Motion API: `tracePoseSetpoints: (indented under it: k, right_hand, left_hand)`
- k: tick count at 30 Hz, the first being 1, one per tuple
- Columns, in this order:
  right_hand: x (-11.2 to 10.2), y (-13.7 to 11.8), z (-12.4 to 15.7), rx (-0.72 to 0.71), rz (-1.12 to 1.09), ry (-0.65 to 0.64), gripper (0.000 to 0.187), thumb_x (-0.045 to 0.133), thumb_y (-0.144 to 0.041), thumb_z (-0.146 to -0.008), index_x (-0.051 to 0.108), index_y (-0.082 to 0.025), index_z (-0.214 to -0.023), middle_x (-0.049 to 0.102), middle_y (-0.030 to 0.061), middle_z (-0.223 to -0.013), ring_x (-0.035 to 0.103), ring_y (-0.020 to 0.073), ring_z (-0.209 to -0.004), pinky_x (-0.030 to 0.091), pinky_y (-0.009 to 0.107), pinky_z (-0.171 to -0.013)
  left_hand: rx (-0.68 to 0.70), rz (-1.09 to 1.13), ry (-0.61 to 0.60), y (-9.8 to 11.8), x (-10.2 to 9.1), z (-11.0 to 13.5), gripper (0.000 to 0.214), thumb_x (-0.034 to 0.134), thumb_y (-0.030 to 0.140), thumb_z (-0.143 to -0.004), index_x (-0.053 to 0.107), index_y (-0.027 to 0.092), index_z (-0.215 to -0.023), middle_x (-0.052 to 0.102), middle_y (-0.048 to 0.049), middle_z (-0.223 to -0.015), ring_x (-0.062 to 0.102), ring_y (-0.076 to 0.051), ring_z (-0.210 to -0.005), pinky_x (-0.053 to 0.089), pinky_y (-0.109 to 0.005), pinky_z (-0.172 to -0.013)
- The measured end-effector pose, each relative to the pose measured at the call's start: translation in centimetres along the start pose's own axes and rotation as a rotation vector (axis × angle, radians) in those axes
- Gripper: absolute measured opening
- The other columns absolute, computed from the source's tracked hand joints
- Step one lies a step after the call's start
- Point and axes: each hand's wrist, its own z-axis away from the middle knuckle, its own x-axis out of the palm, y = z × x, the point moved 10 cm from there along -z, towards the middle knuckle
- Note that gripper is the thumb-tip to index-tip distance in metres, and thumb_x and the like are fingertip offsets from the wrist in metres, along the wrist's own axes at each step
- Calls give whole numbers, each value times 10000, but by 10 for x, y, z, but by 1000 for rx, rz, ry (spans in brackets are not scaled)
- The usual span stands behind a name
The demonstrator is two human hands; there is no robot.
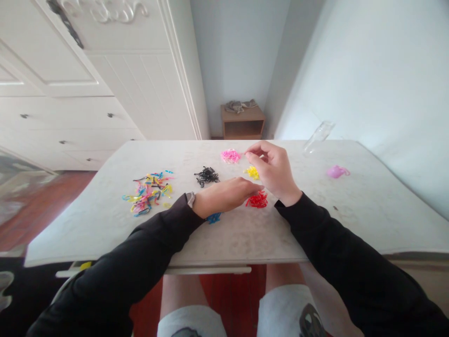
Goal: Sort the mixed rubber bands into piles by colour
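My right hand is beside the pink pile of small thin pieces that look like elastic bands. Its thumb and forefinger are pinched; whatever lies between them is too small to make out. Below its fingers a yellow pile partly shows. My left hand reaches across the middle, its fingers together and their tips over a red pile; what they hold is hidden. Partly covered by the left wrist is a blue pile. A black pile lies just beyond that hand.
On the white table, a mixed-colour heap spreads at the left. To the right lie a purple pouch-like item and, near the wall, a tilted clear container. A small wooden cabinet stands behind, with white cupboards at the left.
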Motion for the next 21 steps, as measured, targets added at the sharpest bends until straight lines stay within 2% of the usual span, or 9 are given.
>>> tracePoseSetpoints:
  k: [4, 9, 13, 15, 18, 21]
  right_hand:
    - [1, -1, 0, 4, 8, -7, 127, 614, -290, -866, 662, -208, -782, 682, 23, -808, 608, 161, -755, 484, 303, -653]
    - [2, 1, 0, 27, -18, -22, 124, 619, -301, -864, 655, -214, -783, 672, 18, -796, 611, 163, -753, 492, 302, -648]
    - [1, 0, 0, 16, -19, -10, 123, 618, -293, -860, 656, -211, -776, 676, 22, -798, 609, 160, -732, 475, 292, -615]
    - [0, 0, 0, 9, -14, -3, 135, 617, -290, -861, 649, -208, -758, 674, 18, -785, 594, 150, -694, 461, 288, -597]
    - [0, -1, 0, 3, 11, -14, 154, 613, -282, -870, 634, -211, -734, 666, 8, -744, 577, 145, -655, 458, 291, -600]
    - [7, 0, 1, -21, 67, -79, 159, 608, -237, -864, 629, -208, -709, 648, -1, -687, 573, 146, -639, 446, 296, -610]
  left_hand:
    - [4, -126, -20, -3, 5, 2, 205, 429, 141, -1021, 632, 164, -1036, 725, -86, -915, 693, -179, -810, 480, -272, -716]
    - [-130, -140, -9, -17, 5, 6, 142, 466, 259, -1037, 565, 172, -1089, 645, -50, -742, 641, -182, -667, 432, -279, -626]
    - [-145, 56, 77, -21, -10, 10, 165, 456, 331, -1043, 537, 190, -1072, 668, -46, -863, 635, -171, -775, 449, -279, -709]
    - [-153, 153, 108, -25, -19, 13, 186, 459, 364, -1037, 523, 194, -1078, 647, -13, -840, 600, -154, -756, 447, -273, -719]
    - [-199, 218, 132, -32, -30, 20, 273, 467, 391, -1027, 471, 196, -1218, 572, 50, -737, 525, -131, -668, 426, -258, -690]
    - [-226, 177, 178, -36, -41, 27, 380, 478, 374, -1019, 389, 186, -1337, 552, 68, -713, 514, -131, -660, 422, -264, -708]
